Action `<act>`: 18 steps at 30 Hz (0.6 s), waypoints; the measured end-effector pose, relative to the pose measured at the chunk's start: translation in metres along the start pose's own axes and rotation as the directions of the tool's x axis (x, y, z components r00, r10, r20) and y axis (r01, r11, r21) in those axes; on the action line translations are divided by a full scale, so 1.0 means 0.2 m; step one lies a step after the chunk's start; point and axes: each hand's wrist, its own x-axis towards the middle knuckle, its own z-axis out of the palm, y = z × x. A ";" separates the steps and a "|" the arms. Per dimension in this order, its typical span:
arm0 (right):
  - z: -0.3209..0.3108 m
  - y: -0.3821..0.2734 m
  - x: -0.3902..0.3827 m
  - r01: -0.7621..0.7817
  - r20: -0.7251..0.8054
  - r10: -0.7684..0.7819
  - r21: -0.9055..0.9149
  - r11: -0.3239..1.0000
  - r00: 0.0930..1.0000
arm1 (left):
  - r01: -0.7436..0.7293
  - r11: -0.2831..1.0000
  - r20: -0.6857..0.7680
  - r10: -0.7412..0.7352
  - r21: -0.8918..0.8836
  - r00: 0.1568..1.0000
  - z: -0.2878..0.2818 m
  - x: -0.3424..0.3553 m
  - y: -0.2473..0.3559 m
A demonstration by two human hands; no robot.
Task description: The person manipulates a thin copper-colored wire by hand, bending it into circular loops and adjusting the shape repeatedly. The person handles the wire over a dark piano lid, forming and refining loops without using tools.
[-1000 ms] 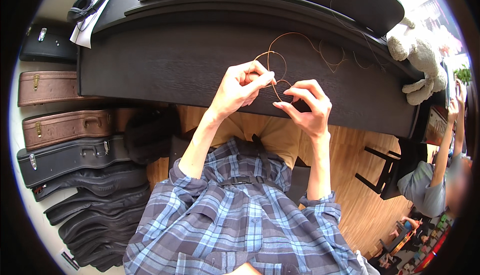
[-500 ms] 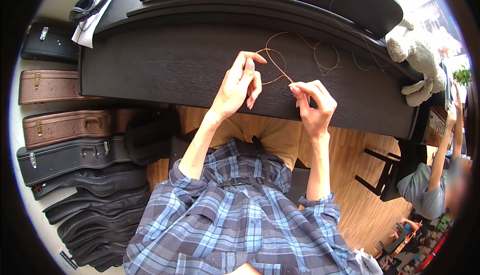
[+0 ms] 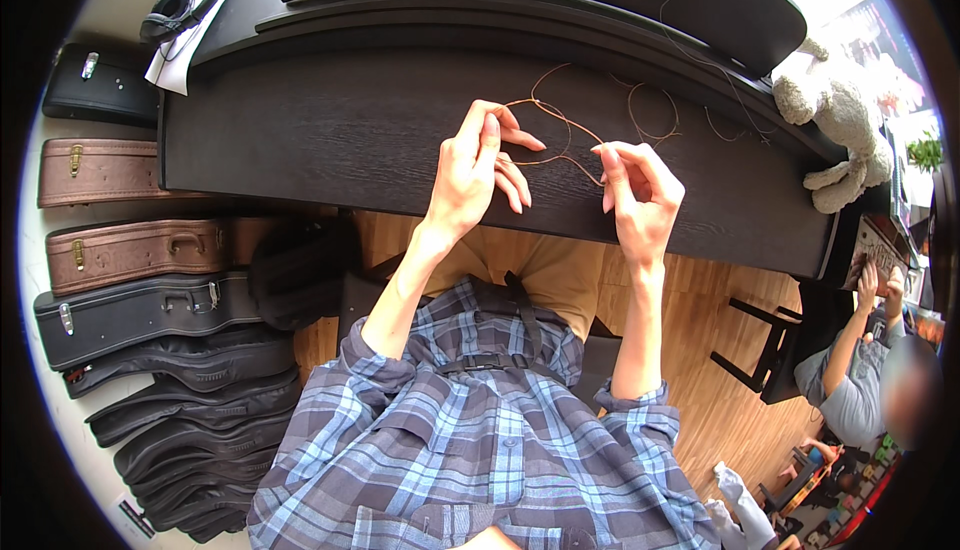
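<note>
Black wood-grain tabletop (image 3: 330, 130) below us. Our right hand (image 3: 640, 187) pinches the copper-coloured wire (image 3: 537, 102); our left hand (image 3: 467, 172) is half-curled where it loops in, grip unclear. Uneven pull could kink the crossed strands or spring them loose. Wire's thin, orange-brown, curvy, probably stiff.

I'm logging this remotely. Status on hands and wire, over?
Right hand pinching copper-coloured wire. Left hand at the loop's left side, grip unclear. Loop hangs over dark surface. Nothing visible blocking either hand.
</note>
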 end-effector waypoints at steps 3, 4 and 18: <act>0.00 0.00 0.01 0.093 0.023 -0.091 -0.073 0.993 0.996 | -0.011 1.000 0.008 0.011 0.016 1.000 0.00 -0.01 0.00; 0.00 0.00 0.01 0.123 0.028 -0.121 -0.096 0.988 0.992 | -0.025 0.999 0.013 0.025 0.023 1.000 0.00 -0.01 0.01; 0.08 -0.11 0.12 -0.119 0.060 0.133 -0.205 0.972 0.989 | -0.053 0.996 0.097 0.046 0.066 0.994 -0.02 -0.03 0.00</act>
